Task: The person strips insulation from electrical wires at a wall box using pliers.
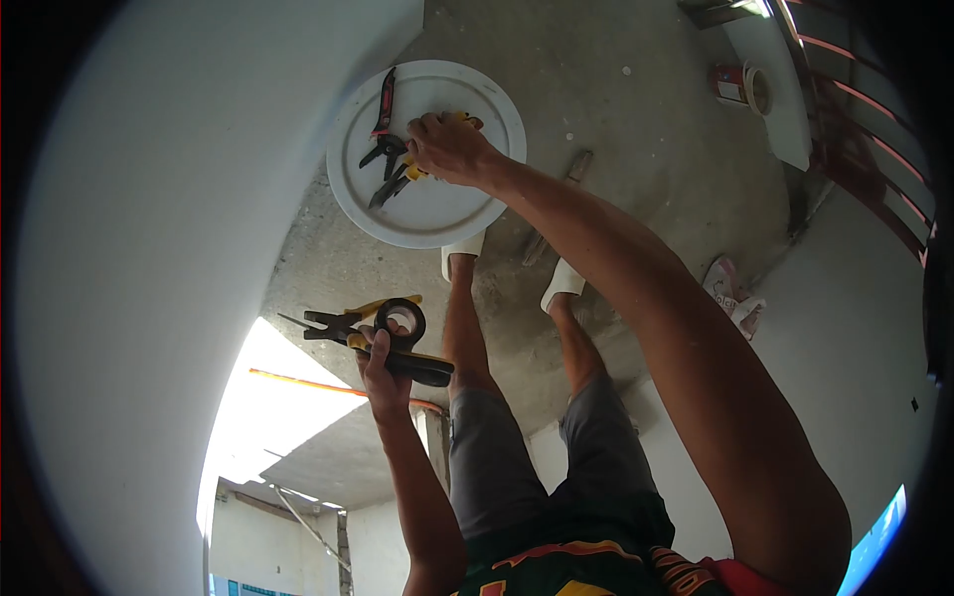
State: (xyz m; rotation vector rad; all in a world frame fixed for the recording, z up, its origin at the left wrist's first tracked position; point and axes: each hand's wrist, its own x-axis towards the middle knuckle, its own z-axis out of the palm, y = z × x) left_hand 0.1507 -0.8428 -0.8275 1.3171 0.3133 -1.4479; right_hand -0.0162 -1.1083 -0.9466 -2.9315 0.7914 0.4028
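My left hand (376,370) is closed around a bundle of tools in front of my legs. In it are pliers (331,325) with dark jaws and yellow-and-black handles, plus a roll of black electrical tape (401,320). A thin pointed tip (292,320) sticks out beside the jaws; its tool is mostly hidden. Over a round white tray (343,199), my right hand (442,144) grips yellow-handled pliers (389,189), jaws toward the near left rim. Its palm hides most of the handles. Just left of that hand lies a red-and-black handled hand tool (385,109) with dark jaws.
A pale wall (199,199) runs close along the left. On the concrete floor (596,99) are a wooden piece (579,167), a red-labelled bucket (730,85) and a plastic bag (733,295). Red metal railings (865,149) stand at the right.
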